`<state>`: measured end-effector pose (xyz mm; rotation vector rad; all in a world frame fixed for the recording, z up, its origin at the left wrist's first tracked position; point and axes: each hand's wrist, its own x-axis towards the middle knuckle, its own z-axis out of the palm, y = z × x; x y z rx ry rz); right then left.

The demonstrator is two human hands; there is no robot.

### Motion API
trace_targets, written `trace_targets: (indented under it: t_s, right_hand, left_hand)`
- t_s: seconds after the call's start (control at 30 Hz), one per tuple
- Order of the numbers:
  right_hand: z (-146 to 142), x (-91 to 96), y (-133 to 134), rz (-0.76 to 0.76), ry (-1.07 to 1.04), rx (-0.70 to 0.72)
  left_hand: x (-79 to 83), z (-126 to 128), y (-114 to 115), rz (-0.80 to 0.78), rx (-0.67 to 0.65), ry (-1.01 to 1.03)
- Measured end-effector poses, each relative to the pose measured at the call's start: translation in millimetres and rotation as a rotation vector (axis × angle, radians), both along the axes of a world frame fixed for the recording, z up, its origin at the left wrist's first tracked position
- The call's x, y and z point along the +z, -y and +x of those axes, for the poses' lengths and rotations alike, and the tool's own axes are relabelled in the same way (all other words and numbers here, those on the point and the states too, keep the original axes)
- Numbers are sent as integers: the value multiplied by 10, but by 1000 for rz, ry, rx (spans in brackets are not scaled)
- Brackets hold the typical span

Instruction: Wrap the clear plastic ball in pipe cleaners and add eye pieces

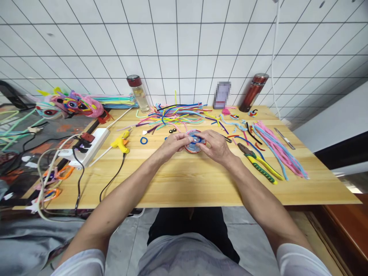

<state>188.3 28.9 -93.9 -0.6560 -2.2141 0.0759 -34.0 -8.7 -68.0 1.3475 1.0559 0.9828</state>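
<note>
My left hand (177, 141) and my right hand (215, 145) meet near the middle of the wooden table. Between their fingertips is a small piece of blue pipe cleaner (196, 140), pinched from both sides. Just beneath it lies a round, pale blue piece with a red rim (193, 148), partly covered by my fingers; its exact kind is unclear. A bent blue pipe-cleaner ring (144, 140) and two small black rings (172, 131) lie left of my hands. Pliers with yellow-green handles (260, 164) rest to the right.
A yellow glue gun (122, 143) and white power strip (92, 147) with cords lie left. Loose pipe cleaners (175, 115) spread behind my hands. A glass bottle (139, 94), phone (222, 95) and red flask (253, 92) stand along the wall; a pink-blue bundle (280, 149) lies right.
</note>
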Motion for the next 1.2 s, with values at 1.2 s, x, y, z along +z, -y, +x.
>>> trace_targets:
  t_s: [1.2]
  right_hand:
    - [-67, 11, 26, -843, -480, 92]
  left_hand:
    - [-779, 135, -162, 727, 253, -461]
